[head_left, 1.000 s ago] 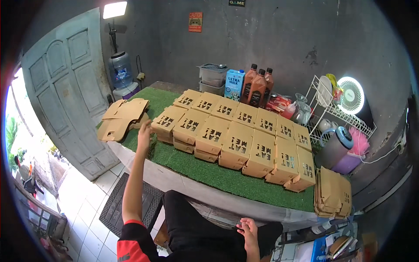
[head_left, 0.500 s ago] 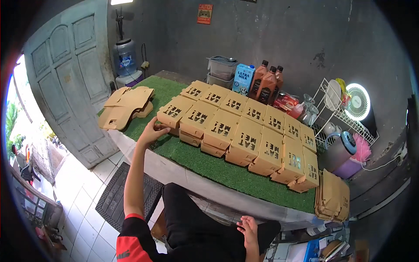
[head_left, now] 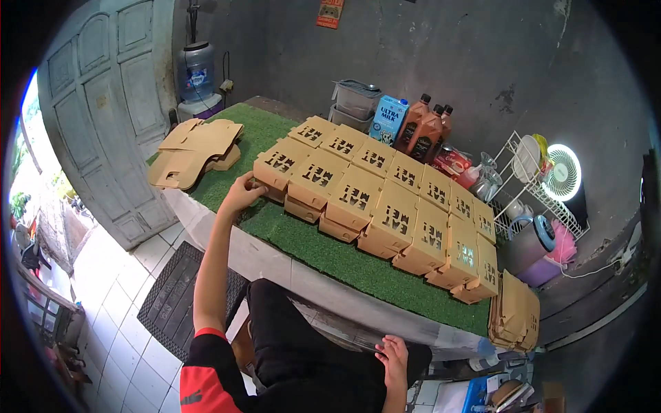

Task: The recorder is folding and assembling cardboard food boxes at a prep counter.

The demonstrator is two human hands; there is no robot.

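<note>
Folded brown cardboard boxes with black print on their lids stand in two long rows, stacked in layers, on green artificial turf (head_left: 275, 230). My left hand (head_left: 241, 194) is at the leftmost near cardboard box (head_left: 281, 162), its fingers against the side and its thumb at the front corner. Part of those fingers is hidden by the box. Over my lap, my right hand (head_left: 394, 361) is held with its fingers loosely bent and partly apart; I see nothing in it.
Flat unfolded cardboard pieces (head_left: 196, 148) lie at the table's left end. More flat cardboard (head_left: 516, 316) hangs by the right end. Behind the boxes are a blue milk carton (head_left: 387, 120), brown bottles (head_left: 425, 134) and plastic tubs (head_left: 354, 100). A white dish rack (head_left: 530, 175) and lit fan (head_left: 562, 172) stand right.
The whole view has shifted slightly as my head moved. My left hand stays at the same box, its fingers a little higher along the side. My right hand is nearly unchanged.
</note>
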